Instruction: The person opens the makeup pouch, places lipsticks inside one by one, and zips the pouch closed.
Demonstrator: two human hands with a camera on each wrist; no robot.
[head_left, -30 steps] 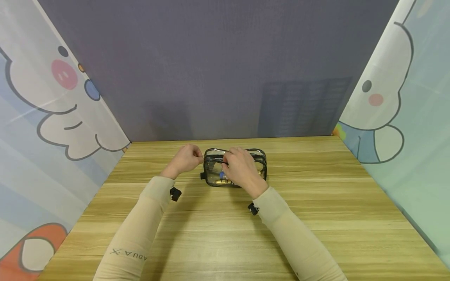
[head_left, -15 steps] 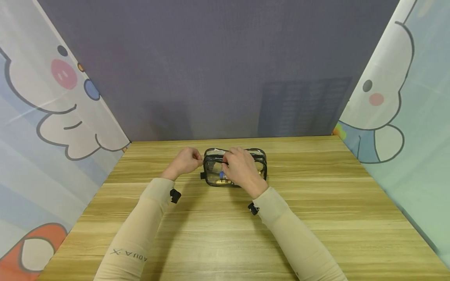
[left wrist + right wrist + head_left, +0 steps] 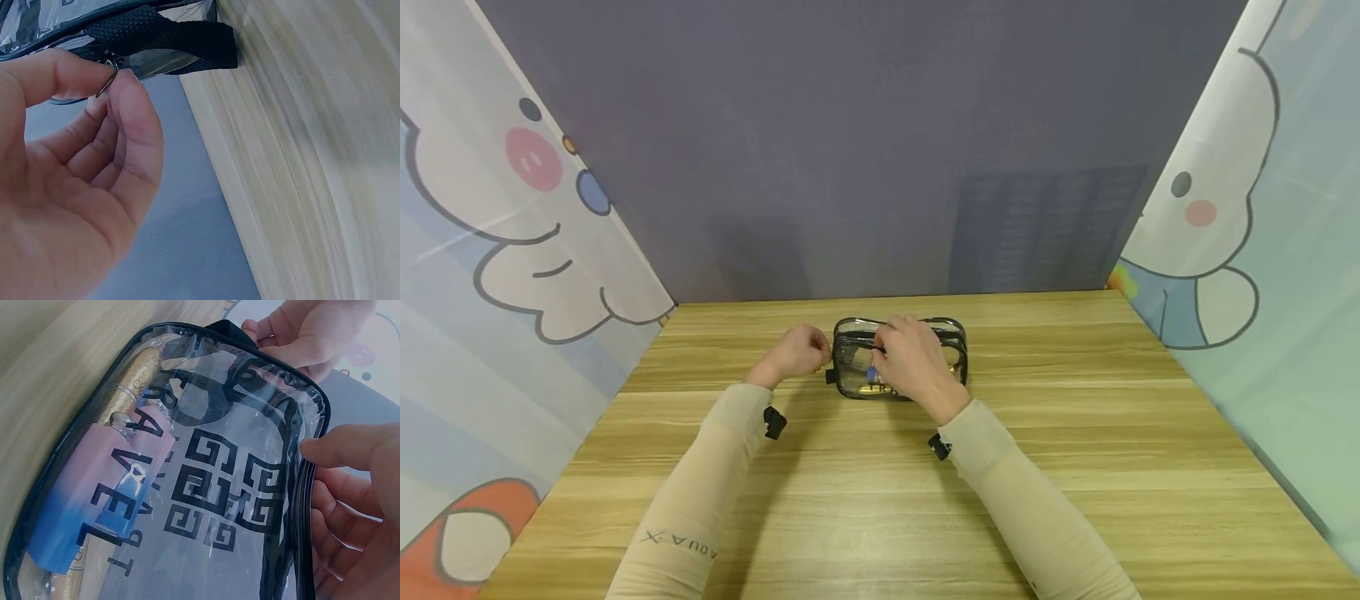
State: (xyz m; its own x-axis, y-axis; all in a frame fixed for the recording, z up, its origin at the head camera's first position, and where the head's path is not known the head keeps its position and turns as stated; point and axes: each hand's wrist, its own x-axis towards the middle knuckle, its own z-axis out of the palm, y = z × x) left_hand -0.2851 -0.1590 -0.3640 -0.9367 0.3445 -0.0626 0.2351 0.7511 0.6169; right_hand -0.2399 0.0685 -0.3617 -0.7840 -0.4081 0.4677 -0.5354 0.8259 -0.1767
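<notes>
A clear plastic pouch with black trim (image 3: 852,358) stands near the back of the table. My right hand (image 3: 916,362) grips its top edge, the thumb on the printed front and the fingers behind, as the right wrist view shows. At the pouch's left end is my left hand (image 3: 793,354). Its thumb and index finger pinch a small metal zipper pull (image 3: 107,84), beside a black fabric loop (image 3: 187,44). Through the clear front show a pink-and-blue box (image 3: 78,487) and a gold glittery tube (image 3: 140,372). The right hand hides part of the pouch in the head view.
The wood-grain table (image 3: 865,500) reaches a dark grey panel (image 3: 850,150) behind the pouch. Curtains printed with cartoon animals hang on the left (image 3: 460,275) and right (image 3: 1300,350).
My left hand has come slightly down and toward me along the pouch's left end, fingers still pinched. The right hand keeps its hold in the same place and the pouch stays put.
</notes>
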